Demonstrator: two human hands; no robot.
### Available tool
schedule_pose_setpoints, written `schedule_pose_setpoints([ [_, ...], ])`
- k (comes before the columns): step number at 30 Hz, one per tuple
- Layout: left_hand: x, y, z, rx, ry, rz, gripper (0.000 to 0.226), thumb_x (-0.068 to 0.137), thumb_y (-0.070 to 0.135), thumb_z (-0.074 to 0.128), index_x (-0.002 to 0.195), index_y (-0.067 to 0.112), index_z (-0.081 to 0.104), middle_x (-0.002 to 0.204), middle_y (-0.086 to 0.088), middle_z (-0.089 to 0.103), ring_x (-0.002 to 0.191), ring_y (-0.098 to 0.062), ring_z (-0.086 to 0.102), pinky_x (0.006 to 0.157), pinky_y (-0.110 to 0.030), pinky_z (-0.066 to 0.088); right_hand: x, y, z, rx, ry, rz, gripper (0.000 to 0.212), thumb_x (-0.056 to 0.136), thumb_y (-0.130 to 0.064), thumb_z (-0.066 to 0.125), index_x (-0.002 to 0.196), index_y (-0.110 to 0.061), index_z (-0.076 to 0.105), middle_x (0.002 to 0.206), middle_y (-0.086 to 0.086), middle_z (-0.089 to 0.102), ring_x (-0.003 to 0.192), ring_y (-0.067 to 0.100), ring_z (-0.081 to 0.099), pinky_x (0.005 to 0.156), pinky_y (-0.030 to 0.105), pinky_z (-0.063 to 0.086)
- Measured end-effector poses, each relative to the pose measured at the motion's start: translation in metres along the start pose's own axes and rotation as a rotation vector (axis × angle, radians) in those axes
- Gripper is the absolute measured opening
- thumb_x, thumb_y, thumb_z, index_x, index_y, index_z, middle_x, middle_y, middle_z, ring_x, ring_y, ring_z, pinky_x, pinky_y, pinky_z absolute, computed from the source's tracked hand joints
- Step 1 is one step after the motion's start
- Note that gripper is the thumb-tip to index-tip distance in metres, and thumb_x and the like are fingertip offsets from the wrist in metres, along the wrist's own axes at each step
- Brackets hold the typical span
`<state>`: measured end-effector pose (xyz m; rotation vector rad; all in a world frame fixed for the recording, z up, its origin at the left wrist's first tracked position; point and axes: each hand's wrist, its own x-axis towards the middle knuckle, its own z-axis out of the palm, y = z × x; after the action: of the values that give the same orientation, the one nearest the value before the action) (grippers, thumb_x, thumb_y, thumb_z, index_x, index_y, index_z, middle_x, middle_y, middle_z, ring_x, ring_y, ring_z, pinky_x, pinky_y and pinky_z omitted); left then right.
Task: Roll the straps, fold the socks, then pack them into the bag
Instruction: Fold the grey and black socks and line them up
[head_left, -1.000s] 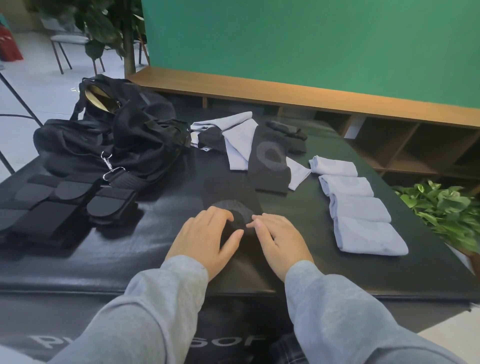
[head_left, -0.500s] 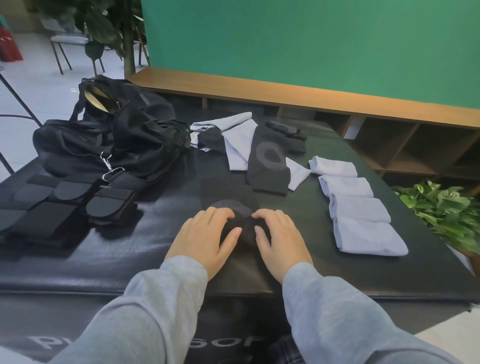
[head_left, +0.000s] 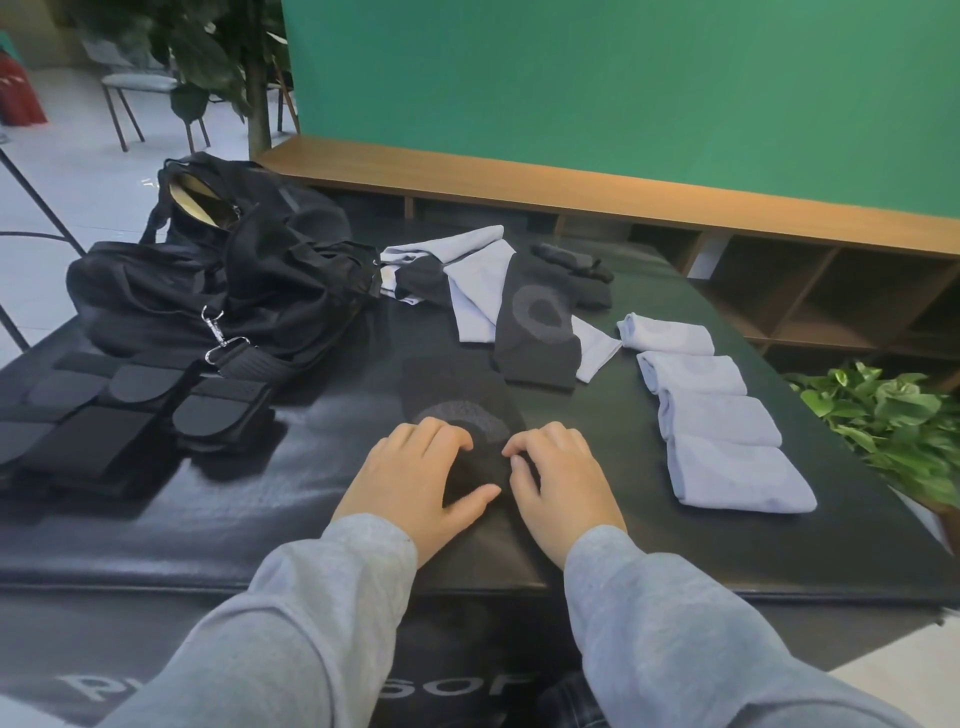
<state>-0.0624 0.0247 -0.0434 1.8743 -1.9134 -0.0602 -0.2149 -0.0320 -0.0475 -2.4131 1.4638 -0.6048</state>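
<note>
Two grey-sleeved forearms reach forward over the near edge of the black padded table (head_left: 727, 551), and two hands sit side by side on one black sock (head_left: 467, 415) lying flat near the table's middle front. The left hand (head_left: 415, 483) lies palm down with its fingers bent over the sock's near end and the thumb stretched toward the right, pressing the fabric; the dark cloth bunches up between thumb and fingers. The right hand (head_left: 563, 486) mirrors it, fingers curled down so the tips pinch the same bunched end, just beside the left fingertips. Neither hand is spread wide; both are half closed on the sock. Its far part, with a grey ring pattern, lies flat beyond the knuckles.

To the right, four folded pale blue socks (head_left: 722, 421) lie in a row running away from the person, each touching the next. To the left, rolled black straps (head_left: 208, 415) sit in a cluster near the table's left edge; about four rounded ends show, though the black-on-black makes an exact count uncertain.

Farther back in the middle is a loose pile of unfolded socks (head_left: 535, 317): one black sock with a grey ring on top, at least two pale blue ones under it, and more dark pieces behind. At far left one black bag (head_left: 218, 280) slumps open, a metal clip (head_left: 221, 338) hanging from its strap.
</note>
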Motion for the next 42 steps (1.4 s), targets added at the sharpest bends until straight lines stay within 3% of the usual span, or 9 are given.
schedule_pose_setpoints([
  [4,-0.0010,-0.0009,0.0007,0.013,-0.002,0.017,0.041,0.086,0.053,0.052,0.119,0.028,0.048,0.118,0.015,0.044,0.108,-0.008,0.043,0.095,-0.020,0.034,0.0000,0.0001,-0.0004,-0.009,-0.002,0.002,0.019,0.097,-0.024,0.042,0.108,-0.026,0.057,0.107,-0.011,0.048,0.107,0.008,0.040,0.092,0.023,0.036],
  [10,-0.0006,-0.0027,0.0028,-0.030,0.063,-0.017,0.029,0.092,0.017,0.045,0.120,0.022,0.049,0.118,0.009,0.046,0.105,-0.011,0.045,0.092,-0.019,0.035,0.0002,-0.0002,0.0001,-0.014,-0.002,0.011,0.019,0.097,-0.024,0.042,0.108,-0.027,0.057,0.107,-0.012,0.049,0.106,0.008,0.041,0.091,0.022,0.037],
  [16,0.0000,0.0005,0.0007,-0.046,0.091,-0.048,0.032,0.097,0.021,0.039,0.128,0.023,0.042,0.120,0.009,0.045,0.107,-0.011,0.046,0.090,-0.018,0.034,0.0008,-0.0002,0.0009,-0.010,0.007,0.023,0.018,0.096,-0.025,0.042,0.107,-0.027,0.057,0.105,-0.011,0.050,0.105,0.008,0.042,0.091,0.023,0.038],
  [19,-0.0010,-0.0020,0.0032,-0.025,0.085,0.016,0.029,0.084,0.015,0.058,0.112,0.023,0.055,0.103,0.004,0.053,0.087,-0.019,0.055,0.074,-0.028,0.046,0.0009,-0.0001,0.0007,-0.003,0.011,0.022,0.018,0.096,-0.025,0.043,0.107,-0.028,0.057,0.105,-0.012,0.050,0.105,0.008,0.042,0.091,0.023,0.038],
  [23,-0.0015,-0.0069,0.0068,-0.026,0.082,0.084,0.024,0.069,0.025,0.077,0.088,0.024,0.063,0.089,0.004,0.054,0.069,-0.017,0.054,0.058,-0.027,0.047,0.0011,-0.0001,0.0005,-0.010,0.009,0.023,0.018,0.097,-0.026,0.043,0.107,-0.029,0.057,0.104,-0.013,0.049,0.104,0.007,0.042,0.092,0.022,0.038],
  [29,0.0010,-0.0046,0.0044,0.025,0.104,0.104,0.020,0.073,0.034,0.077,0.086,0.022,0.067,0.090,0.005,0.058,0.076,-0.018,0.059,0.066,-0.029,0.050,0.0013,-0.0002,0.0000,-0.004,0.012,0.022,0.018,0.097,-0.026,0.043,0.107,-0.028,0.058,0.104,-0.013,0.049,0.104,0.007,0.042,0.090,0.021,0.037],
  [33,0.0026,-0.0030,0.0040,0.052,0.061,0.045,0.034,0.097,0.044,0.035,0.119,0.026,0.053,0.120,0.012,0.046,0.109,-0.008,0.044,0.094,-0.017,0.032,0.0002,-0.0007,-0.0003,0.007,0.023,0.005,0.018,0.096,-0.031,0.043,0.103,-0.028,0.059,0.100,-0.016,0.044,0.105,0.005,0.039,0.090,0.020,0.037],
  [38,0.0052,-0.0026,0.0042,0.066,0.012,-0.019,0.038,0.099,0.044,0.028,0.125,0.027,0.048,0.124,0.011,0.046,0.114,-0.008,0.042,0.096,-0.017,0.031,-0.0035,-0.0017,-0.0016,0.028,0.056,-0.030,0.021,0.091,-0.043,0.050,0.099,-0.026,0.060,0.105,-0.024,0.032,0.112,-0.001,0.030,0.089,0.015,0.030],
  [42,0.0059,-0.0028,0.0036,0.061,0.009,-0.038,0.036,0.099,0.043,0.027,0.124,0.026,0.047,0.124,0.011,0.047,0.114,-0.008,0.043,0.095,-0.016,0.031,-0.0034,-0.0023,-0.0023,0.020,0.017,-0.041,0.021,0.089,-0.043,0.053,0.102,-0.028,0.057,0.103,-0.025,0.036,0.112,-0.001,0.035,0.091,0.015,0.028],
])
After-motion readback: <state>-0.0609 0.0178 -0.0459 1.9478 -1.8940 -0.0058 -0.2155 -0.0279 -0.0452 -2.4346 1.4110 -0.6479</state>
